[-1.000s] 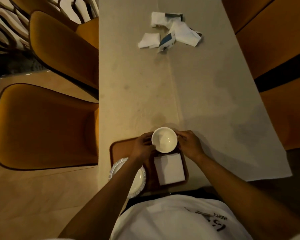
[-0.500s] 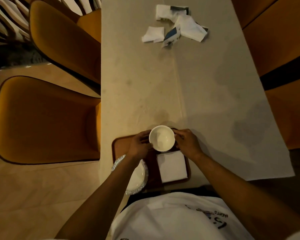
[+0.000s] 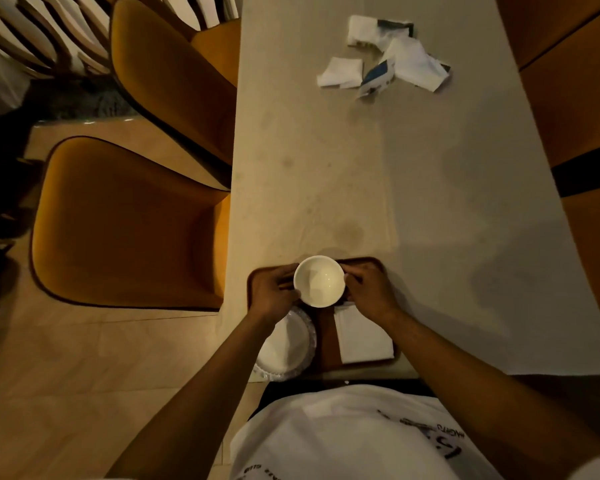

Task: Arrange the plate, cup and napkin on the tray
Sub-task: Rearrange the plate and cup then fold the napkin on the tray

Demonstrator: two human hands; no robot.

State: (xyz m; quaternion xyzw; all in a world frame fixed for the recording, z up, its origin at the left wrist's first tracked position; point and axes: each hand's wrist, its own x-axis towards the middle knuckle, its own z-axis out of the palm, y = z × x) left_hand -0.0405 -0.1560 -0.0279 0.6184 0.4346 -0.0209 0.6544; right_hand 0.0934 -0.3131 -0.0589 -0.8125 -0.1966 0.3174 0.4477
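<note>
A white cup (image 3: 319,281) stands at the far middle of a brown tray (image 3: 326,344) at the table's near edge. My left hand (image 3: 272,294) grips the cup's left side and my right hand (image 3: 369,292) grips its right side. A white plate (image 3: 288,344) with a patterned rim lies on the tray's left part, partly under my left forearm and overhanging the near left corner. A folded white napkin (image 3: 362,336) lies flat on the tray's right part, its far end hidden by my right hand.
The long beige table (image 3: 378,185) runs away from me. Crumpled white napkins and a blue-and-white packet (image 3: 388,60) lie at its far end. Mustard chairs (image 3: 125,230) stand along the left side, and orange seating (image 3: 575,91) on the right.
Both hands stay on the cup over the tray's far part. The view has shifted slightly, and the cup sits a little farther from the napkin than before.
</note>
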